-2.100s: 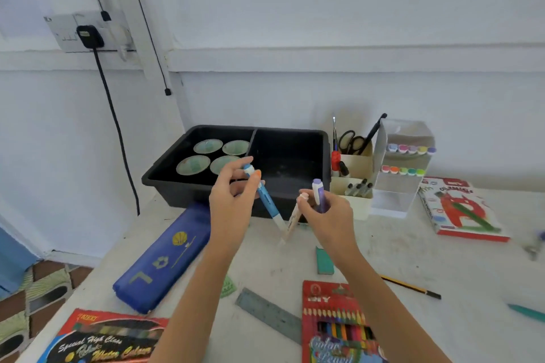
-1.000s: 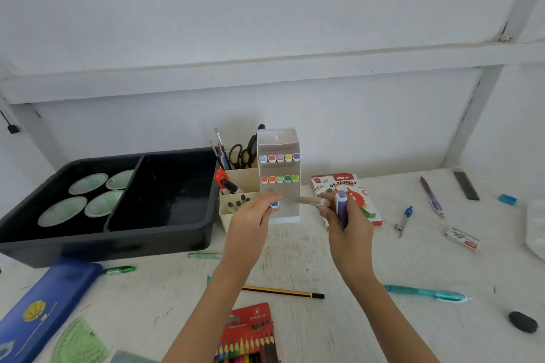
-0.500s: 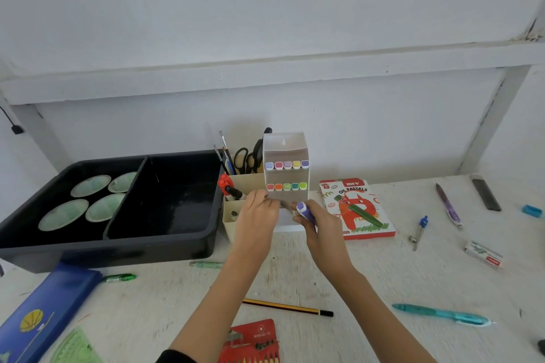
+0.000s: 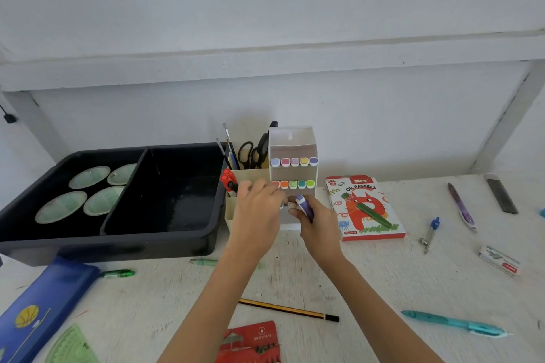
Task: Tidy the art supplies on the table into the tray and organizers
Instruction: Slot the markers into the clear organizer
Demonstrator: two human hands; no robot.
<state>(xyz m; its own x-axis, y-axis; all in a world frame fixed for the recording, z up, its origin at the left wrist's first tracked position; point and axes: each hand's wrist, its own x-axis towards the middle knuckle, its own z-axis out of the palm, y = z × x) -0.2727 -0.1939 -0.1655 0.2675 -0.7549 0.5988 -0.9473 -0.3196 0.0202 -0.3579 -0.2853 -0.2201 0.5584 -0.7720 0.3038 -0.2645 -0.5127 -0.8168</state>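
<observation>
A white marker organizer stands by the back wall with two rows of coloured marker caps. My left hand is pinched at its lowest row, and only a small white marker end shows at the fingertips. My right hand is beside it, gripping a purple marker with its cap pointing up-left. The black two-compartment tray sits to the left and holds several pale green dishes in its left half. A beige pen holder holds scissors, brushes and red markers.
Loose on the table are an oil pastels box, a striped pencil, a teal pen, a purple pen, a compass, a staples box, a green pen, a blue pencil case and a red pencil pack.
The view swung right from the tray to the organizer. Both hands moved forward with their markers. The blue marker seen in my left hand is no longer visible.
</observation>
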